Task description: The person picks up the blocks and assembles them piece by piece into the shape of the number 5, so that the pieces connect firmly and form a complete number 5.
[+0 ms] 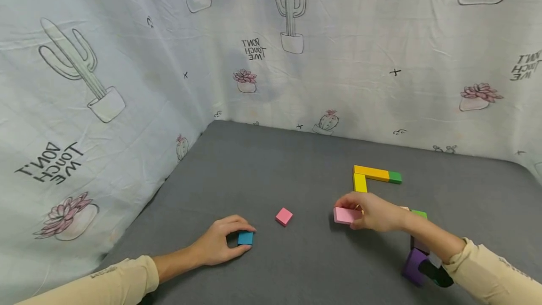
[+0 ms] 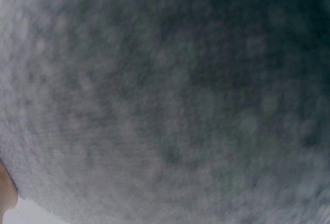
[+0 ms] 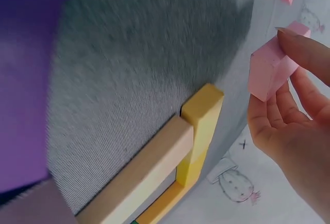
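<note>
My left hand (image 1: 221,243) rests on the grey table with thumb and fingers around a small blue block (image 1: 245,238). The left wrist view gives mostly blurred grey surface, with a sliver of skin at its left edge. A pink block (image 1: 345,216) is pinched between the thumb and fingers of my right hand (image 1: 378,212), raised over the table with a shadow beneath. Seen from the right wrist, the pink block (image 3: 264,72) is held by its sides, one end face showing. Between the two hands lies a small darker pink block (image 1: 284,216).
Beyond my right hand, a yellow block (image 1: 360,183), an orange block (image 1: 371,173) and a green block (image 1: 395,177) form a corner. A pale wooden bar (image 3: 144,177) joins the yellow end. A purple block (image 1: 412,267) stands near my right forearm. Patterned cloth (image 1: 271,102) walls the back.
</note>
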`<action>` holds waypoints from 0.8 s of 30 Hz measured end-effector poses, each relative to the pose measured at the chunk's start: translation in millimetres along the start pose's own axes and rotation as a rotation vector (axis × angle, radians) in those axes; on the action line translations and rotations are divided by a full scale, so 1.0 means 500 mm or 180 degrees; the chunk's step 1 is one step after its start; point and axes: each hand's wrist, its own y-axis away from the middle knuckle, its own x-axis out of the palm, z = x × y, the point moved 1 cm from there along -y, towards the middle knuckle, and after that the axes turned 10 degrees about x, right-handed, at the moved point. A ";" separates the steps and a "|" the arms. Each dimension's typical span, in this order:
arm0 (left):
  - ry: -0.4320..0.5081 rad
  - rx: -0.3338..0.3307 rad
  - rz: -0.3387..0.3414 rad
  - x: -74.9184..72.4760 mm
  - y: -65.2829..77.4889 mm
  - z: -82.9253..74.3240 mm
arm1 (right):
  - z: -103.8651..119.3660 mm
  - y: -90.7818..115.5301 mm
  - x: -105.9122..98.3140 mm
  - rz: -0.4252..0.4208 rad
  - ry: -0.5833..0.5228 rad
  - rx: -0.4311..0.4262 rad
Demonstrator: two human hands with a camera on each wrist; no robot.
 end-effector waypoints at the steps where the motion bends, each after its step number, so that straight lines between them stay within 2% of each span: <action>1: 0.0001 0.0008 -0.0001 0.000 0.000 0.000 | 0.002 0.005 0.004 0.0013 0.0025 -0.0021; 11: 0.0008 0.0024 0.0002 -0.001 -0.001 0.002 | -0.001 0.054 0.041 0.0143 0.0126 -0.0062; 19: -0.0056 0.0040 0.0007 -0.003 -0.001 -0.001 | -0.012 0.093 0.052 0.0113 0.0335 -0.0022; 24: -0.0082 0.0065 0.0010 -0.002 0.000 0.003 | -0.023 0.117 0.058 0.0178 0.0309 -0.0028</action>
